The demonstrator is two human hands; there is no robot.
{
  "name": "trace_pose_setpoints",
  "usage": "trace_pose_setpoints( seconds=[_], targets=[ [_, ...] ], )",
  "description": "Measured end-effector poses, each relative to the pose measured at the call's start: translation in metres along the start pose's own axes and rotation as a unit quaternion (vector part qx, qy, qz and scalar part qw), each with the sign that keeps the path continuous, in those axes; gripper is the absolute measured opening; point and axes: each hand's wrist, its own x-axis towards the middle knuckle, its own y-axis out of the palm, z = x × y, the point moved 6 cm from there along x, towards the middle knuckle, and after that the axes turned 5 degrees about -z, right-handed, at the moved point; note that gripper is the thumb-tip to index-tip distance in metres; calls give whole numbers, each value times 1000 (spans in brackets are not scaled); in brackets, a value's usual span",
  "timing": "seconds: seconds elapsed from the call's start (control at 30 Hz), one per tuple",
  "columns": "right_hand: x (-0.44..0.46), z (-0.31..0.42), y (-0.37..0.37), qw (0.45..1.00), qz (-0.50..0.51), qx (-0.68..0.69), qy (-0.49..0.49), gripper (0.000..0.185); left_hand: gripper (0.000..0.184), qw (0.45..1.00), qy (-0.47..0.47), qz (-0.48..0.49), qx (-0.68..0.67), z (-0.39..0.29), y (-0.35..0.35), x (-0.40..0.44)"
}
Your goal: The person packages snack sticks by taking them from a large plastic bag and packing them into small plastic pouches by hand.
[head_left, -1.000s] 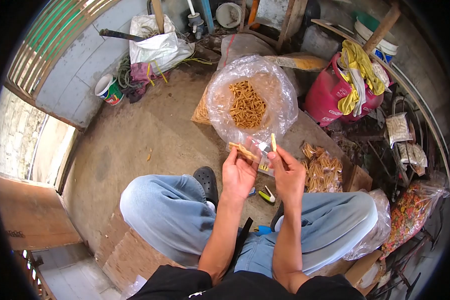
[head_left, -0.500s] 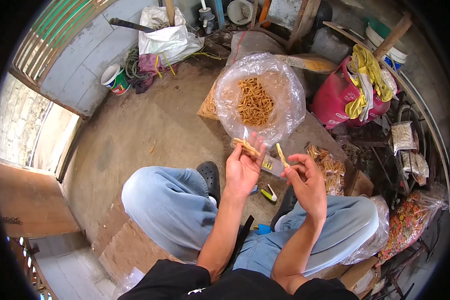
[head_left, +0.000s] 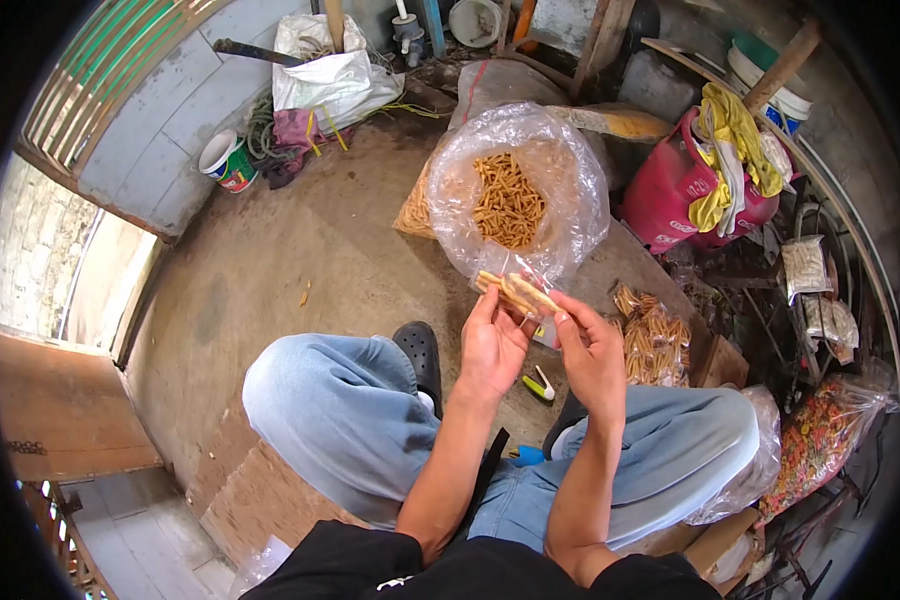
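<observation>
My left hand (head_left: pixel 494 348) is closed around a few golden-brown snack sticks (head_left: pixel 497 284), with clear plastic showing about them; how far the sticks sit inside the plastic I cannot tell. Close beside it, my right hand (head_left: pixel 592 352) pinches one paler snack stick (head_left: pixel 536 293) between thumb and fingers, laid against the others. Just beyond both hands stands a large clear plastic bag (head_left: pixel 577 215), its mouth spread wide, full of loose snack sticks (head_left: pixel 508 205). Filled clear packets of sticks (head_left: pixel 655 345) lie right of my right hand.
A green-and-white hand tool (head_left: pixel 539 386) lies on the floor between my feet. To the right are a pink container (head_left: pixel 665 190) draped with yellow cloth and a bag of colourful snacks (head_left: pixel 815 440). A white bucket (head_left: pixel 227 160) and white sack (head_left: pixel 330 85) stand at far left.
My right hand has moved left and slightly up, bringing its stick from apart to against those in my left hand. My left hand has shifted slightly right.
</observation>
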Motion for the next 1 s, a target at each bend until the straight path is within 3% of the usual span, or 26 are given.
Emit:
trace_pose_setpoints(
  seconds=[0.13,0.3,0.4,0.53,0.6,0.73,0.83,1.0],
  targets=[
    [2,-3,7,1000,16,7,8,18,34,1000,3,-11,12,0,0,0],
    [8,-7,10,996,-39,73,-16,16,35,999,13,-13,50,2,8,-5],
    [10,-13,7,994,-87,30,-51,16,34,998,11,-2,63,3,15,-9],
    [9,-16,8,995,-86,22,-34,21,32,997,12,17,73,4,15,-8],
    [12,-20,11,994,-50,65,-68,29,32,997,15,10,71,3,14,-7],
    [10,-16,10,996,-20,28,-88,31,31,998,8,2,57,2,14,-7],
    [9,-7,9,989,-40,-25,-138,28,32,998,7,1,68,2,11,-6],
    [9,-12,7,982,-125,31,-137,19,38,999,0,43,28,-5,27,-13]
  ],
)
